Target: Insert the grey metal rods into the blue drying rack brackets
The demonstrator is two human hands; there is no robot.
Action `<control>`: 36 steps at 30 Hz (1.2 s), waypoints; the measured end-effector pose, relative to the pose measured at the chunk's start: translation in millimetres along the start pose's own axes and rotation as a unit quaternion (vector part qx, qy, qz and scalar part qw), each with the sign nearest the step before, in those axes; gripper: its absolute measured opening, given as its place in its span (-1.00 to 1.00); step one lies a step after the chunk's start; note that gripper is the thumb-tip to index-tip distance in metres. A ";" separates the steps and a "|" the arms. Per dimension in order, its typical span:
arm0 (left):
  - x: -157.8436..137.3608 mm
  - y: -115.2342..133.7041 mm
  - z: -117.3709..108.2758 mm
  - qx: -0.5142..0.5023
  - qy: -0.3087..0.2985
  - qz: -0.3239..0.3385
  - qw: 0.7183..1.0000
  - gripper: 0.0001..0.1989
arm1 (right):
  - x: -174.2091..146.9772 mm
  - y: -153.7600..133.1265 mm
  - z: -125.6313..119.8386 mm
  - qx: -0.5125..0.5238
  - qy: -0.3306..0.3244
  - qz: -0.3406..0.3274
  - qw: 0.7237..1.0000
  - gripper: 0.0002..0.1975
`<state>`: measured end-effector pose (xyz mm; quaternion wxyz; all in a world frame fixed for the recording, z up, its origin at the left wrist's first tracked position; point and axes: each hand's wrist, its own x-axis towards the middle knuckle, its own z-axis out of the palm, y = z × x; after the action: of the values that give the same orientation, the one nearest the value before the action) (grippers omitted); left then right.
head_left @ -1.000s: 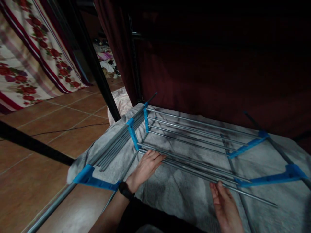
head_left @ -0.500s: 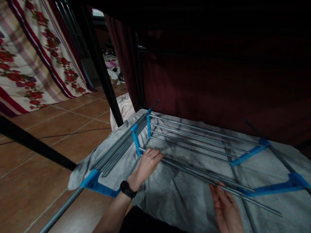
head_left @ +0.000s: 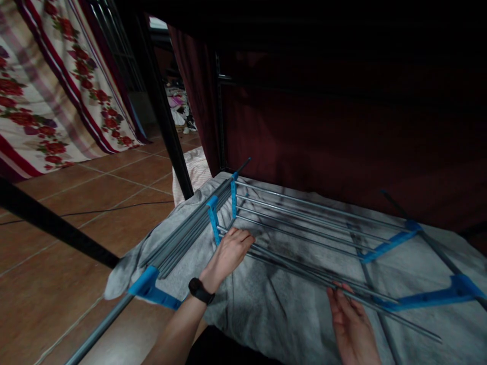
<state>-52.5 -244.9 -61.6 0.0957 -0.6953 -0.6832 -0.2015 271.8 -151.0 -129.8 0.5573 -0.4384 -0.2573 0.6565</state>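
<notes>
A drying rack frame with blue plastic brackets (head_left: pixel 429 295) and grey metal tubes lies on a grey blanket (head_left: pixel 281 304). My left hand (head_left: pixel 234 249), a black watch on its wrist, is closed around a metal rod (head_left: pixel 297 266) close to a blue bracket (head_left: pixel 213 218). Further along the same rod, my right hand (head_left: pixel 352 317) pinches it between thumb and fingers. The rod's free end sticks out at the right, past the hand. Behind it, several parallel rods (head_left: pixel 304 215) run between two brackets. A bundle of loose rods (head_left: pixel 186 235) rests at the left.
A black metal post (head_left: pixel 167 111) and a black bar (head_left: pixel 57 228) stand at the left, with a dark structure overhead. A maroon curtain (head_left: pixel 342 147) hangs behind the blanket. A floral cloth (head_left: pixel 68 91) hangs over the tiled floor (head_left: pixel 95 187), where a dark cable (head_left: pixel 114 208) runs.
My left hand has shifted very slightly upward on the rod. My right hand keeps nearly the same place, and the view has moved a little.
</notes>
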 end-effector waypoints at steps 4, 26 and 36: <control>2.5 -0.3 -0.9 0.005 -0.004 -0.005 1.000 -0.79 | 0.5 -4.2 5.0 -0.001 -0.010 -0.033 0.999 -0.65; -11.1 -7.5 -0.1 -0.006 0.125 0.007 0.992 -0.65 | 13.2 -20.1 34.7 0.137 0.004 0.021 0.990 -0.68; -21.6 -37.4 7.5 0.046 0.118 0.038 0.991 -0.56 | 8.3 -35.2 67.1 0.145 -0.047 -0.030 0.988 -0.64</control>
<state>-88.0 -259.7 -82.6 0.2148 -0.6871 -0.6487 -0.2469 231.8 -124.2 -70.6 0.6218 -0.3132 -0.1982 0.6899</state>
